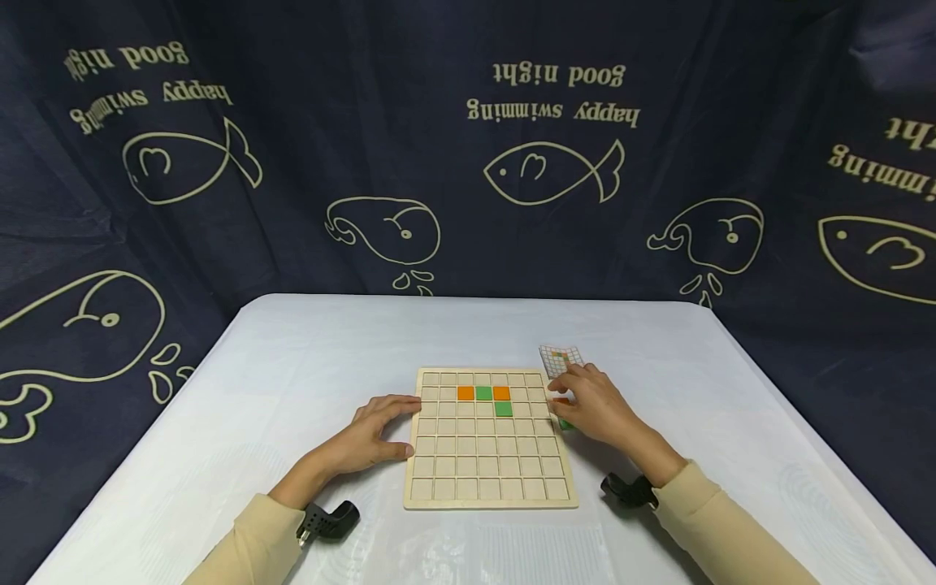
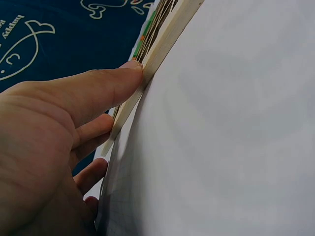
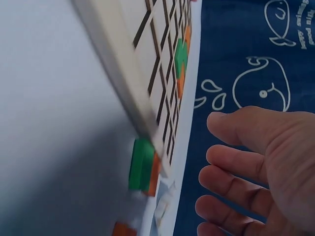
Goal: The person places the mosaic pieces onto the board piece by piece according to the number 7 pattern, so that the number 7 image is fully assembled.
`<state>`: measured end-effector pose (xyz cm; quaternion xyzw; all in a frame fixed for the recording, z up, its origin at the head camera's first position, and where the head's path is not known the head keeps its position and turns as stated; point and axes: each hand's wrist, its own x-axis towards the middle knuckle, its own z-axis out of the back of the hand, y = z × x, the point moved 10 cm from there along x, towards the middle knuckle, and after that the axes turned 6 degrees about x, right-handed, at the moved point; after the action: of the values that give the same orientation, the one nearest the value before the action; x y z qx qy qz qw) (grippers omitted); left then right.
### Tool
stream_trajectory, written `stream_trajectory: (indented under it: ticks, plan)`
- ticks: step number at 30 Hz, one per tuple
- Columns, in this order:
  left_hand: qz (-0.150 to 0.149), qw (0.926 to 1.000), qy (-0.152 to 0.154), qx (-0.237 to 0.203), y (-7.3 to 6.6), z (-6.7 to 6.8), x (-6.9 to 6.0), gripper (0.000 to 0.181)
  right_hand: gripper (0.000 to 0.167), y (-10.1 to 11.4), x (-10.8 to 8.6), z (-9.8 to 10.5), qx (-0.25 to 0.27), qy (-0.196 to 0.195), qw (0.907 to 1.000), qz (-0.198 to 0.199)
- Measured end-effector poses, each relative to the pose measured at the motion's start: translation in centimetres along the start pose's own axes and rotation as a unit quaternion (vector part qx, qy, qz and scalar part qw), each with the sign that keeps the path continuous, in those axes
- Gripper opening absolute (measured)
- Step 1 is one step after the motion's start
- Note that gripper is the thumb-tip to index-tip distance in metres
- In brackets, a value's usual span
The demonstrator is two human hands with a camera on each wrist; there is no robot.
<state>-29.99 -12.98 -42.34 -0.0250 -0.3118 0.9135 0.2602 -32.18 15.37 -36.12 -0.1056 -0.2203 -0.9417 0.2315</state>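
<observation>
Grid board (image 1: 491, 504), wooden — four tiles (image 1: 483, 393) seated, remaining cells (image 1: 465, 445) bare; loose tiles (image 1: 566, 424) just right. Left hand (image 1: 361, 439), fingers extended, touches board's left edge — right hand (image 1: 600, 410), empty, fingers parted, beside its right.

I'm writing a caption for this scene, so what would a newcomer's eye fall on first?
Probably the dark cloth beyond the white table, with its pale fish, whales and upside-down lettering. Next, likely, the wooden grid board on the table, where two orange tiles and two green tiles stand out in its far half.
</observation>
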Motion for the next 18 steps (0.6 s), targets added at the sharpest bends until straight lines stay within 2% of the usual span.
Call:
stream_trajectory:
  ticks: [18]
  plan:
    - [0.006,1.0,0.002,-0.005,0.0,-0.1,0.0,0.064,0.024,-4.0,-2.9,0.8,-0.012,0.009,0.9981,-0.059]
